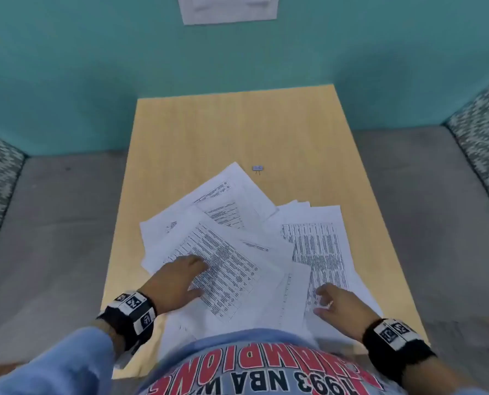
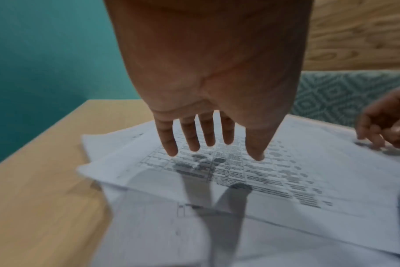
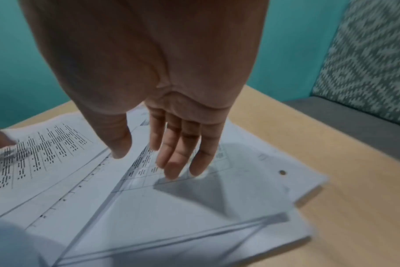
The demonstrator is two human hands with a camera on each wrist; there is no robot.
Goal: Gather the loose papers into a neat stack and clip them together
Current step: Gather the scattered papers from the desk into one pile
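The loose papers (image 1: 237, 252) lie spread in a fan on the near half of the light wooden desk (image 1: 209, 132); they are white sheets printed with dense black tables and lines of text, and they overlap at different angles, so the corners stick out to the left, to the far side and to the right; one sheet on the right has a small punched hole near its edge, seen from the right wrist view. The small binder clip (image 1: 257, 168) rests alone on the bare wood, just beyond the far corner of the papers and not touching them; it looks grey, with thin wire handles toward the near side.

The left hand (image 1: 177, 283) is over the left sheets with straight, slightly spread fingers (image 2: 189, 133); its grip is wide and holds nothing, and the fingertips are at the printed page or just above it; which of the two I cannot tell. The right hand (image 1: 340, 306) is over the right sheets, fingers relaxed and close together, grip also wide and empty, the tips touching the paper or nearly so.
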